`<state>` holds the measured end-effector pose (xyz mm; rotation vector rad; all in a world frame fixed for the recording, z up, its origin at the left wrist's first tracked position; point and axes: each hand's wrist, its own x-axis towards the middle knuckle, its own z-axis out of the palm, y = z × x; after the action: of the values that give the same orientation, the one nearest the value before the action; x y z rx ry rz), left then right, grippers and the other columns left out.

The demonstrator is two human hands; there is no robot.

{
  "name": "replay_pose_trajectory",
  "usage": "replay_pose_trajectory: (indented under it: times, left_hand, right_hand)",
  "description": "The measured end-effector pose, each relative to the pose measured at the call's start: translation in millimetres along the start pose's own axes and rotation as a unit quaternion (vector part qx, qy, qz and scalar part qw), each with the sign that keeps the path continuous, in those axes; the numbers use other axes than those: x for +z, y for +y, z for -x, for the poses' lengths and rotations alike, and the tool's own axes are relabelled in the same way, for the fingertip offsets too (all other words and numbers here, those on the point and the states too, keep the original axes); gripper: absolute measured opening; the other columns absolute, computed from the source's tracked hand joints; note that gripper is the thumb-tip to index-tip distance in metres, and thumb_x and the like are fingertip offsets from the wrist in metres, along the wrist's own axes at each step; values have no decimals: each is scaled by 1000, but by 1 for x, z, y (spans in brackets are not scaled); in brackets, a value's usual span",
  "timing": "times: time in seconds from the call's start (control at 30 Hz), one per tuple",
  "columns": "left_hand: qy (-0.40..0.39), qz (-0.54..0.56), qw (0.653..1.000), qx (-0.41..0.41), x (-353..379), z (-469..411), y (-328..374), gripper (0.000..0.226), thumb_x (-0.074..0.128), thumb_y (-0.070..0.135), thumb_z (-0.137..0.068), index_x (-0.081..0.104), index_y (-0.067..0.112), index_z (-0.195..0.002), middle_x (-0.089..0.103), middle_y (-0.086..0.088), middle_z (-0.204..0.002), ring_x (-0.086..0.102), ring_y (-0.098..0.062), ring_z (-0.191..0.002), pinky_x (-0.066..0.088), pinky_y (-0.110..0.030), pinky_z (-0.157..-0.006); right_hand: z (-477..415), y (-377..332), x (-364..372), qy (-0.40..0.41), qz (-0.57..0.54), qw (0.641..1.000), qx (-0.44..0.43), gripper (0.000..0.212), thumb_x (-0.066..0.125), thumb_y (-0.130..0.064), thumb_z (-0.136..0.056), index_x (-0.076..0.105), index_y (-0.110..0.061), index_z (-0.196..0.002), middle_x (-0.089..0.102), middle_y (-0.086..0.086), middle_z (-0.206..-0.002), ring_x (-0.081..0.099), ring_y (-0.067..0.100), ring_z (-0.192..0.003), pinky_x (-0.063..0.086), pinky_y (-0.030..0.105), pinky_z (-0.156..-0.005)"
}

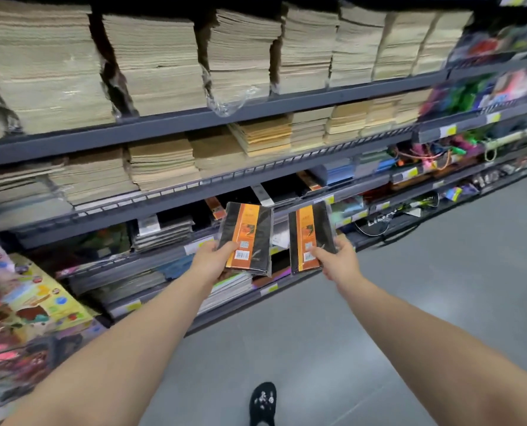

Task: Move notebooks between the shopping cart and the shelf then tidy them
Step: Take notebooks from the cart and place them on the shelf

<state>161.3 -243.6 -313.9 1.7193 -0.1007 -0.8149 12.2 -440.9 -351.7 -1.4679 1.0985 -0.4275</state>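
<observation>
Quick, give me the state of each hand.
Left hand: closed on a black-and-orange notebook pack.
Right hand: closed on a second notebook pack.

Motion blur smears the toy packs (25, 302) at left and hanging goods (499, 87) at right.

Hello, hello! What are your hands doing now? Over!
Left hand holding one black-and-orange notebook. Right hand holding a matching notebook. Both out toward the shelf. Nothing blocking.

single head-worn wide-angle view, facing forward and down, close to shelving (194, 130), edges seemingly blurred
</observation>
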Motion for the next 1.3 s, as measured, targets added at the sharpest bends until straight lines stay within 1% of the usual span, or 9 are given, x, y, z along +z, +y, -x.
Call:
replay_pose_trajectory:
  times: [0.07, 0.17, 0.33, 0.5, 0.67, 0.83, 1.0, 1.13, 1.3]
  left_hand:
    - [-2, 0, 1000, -12, 16, -21, 7, 11, 59, 26, -91, 58, 15, -89, 61, 0, -65, 51, -6, -41, 36, -17, -38]
    - [1, -6, 1000, -18, 37, -47, 21, 12, 60, 26, -91, 55, 16, -86, 64, -1, -68, 55, -6, -46, 40, -18, -42]
    - [2, -14, 999, -32, 64, -88, 38, 32, 65, 31, -87, 58, 10, -110, 73, -12, -100, 67, -23, -81, 55, -38, -80]
    - [22, -21, 999, -38, 90, -119, 46, 32, 66, 30, -86, 60, 11, -110, 74, -9, -96, 70, -26, -93, 55, -45, -88]
    - [40, -26, 998, -52, 130, -140, 45, 26, 63, 26, -89, 56, 13, -111, 68, 1, -84, 63, -10, -67, 48, -18, -46]
    - [70, -6, 994, -78, 174, -155, 30, 20, 63, 26, -89, 59, 16, -105, 71, 0, -84, 65, -7, -61, 46, -17, -47]
    - [126, 46, 987, -93, 206, -168, 16, 11, 61, 25, -91, 61, 16, -97, 69, 2, -70, 64, -3, -50, 45, -15, -43]
    - [157, 92, 976, -118, 220, -175, 7, 21, 66, 26, -87, 59, 13, -102, 72, -7, -87, 70, -16, -71, 58, -29, -64]
    - [167, 107, 972, -127, 226, -184, -3, 25, 66, 33, -86, 59, 16, -103, 74, -5, -90, 71, -23, -89, 55, -46, -88]
  right_hand:
    - [-29, -4, -7, 1, 7, 1000, 17, 89, 79, -45, -57, 42, -14, -132, 58, 9, -118, 40, 9, -58, 33, 24, -49]
    - [-56, -18, -17, 17, 9, 999, 49, 64, 77, -26, -75, 44, -13, -128, 62, 9, -103, 42, 10, -55, 34, 24, -48]
    - [-112, -24, -34, 1, 4, 998, 56, 28, 71, -15, -82, 58, -1, -103, 49, 4, -61, 35, 7, -32, 28, 16, -33]
    - [-168, -33, -43, -36, -5, 996, 80, 21, 71, -16, -83, 55, -9, -94, 51, 7, -66, 35, 12, -41, 30, 19, -34]
    - [-235, -32, -47, -74, 0, 990, 118, 30, 73, -18, -81, 49, -11, -97, 47, 7, -66, 32, 13, -43, 26, 18, -34]
    - [-296, -37, -45, -129, 10, 979, 158, 49, 74, -22, -81, 39, -25, -115, 53, 6, -75, 35, 12, -48, 32, 25, -45]
    - [-338, -39, -41, -141, -71, 965, 209, 63, 78, -17, -77, 48, -12, -132, 53, 1, -74, 43, 6, -52, 42, 13, -40]
    - [-346, -28, -40, -145, -121, 937, 295, 39, 73, -15, -82, 62, -5, -118, 65, 3, -84, 62, 6, -71, 57, 15, -59]
    - [-346, -18, -37, -191, -88, 918, 337, 28, 68, -28, -87, 63, -7, -105, 69, 6, -97, 65, 9, -74, 59, 20, -58]
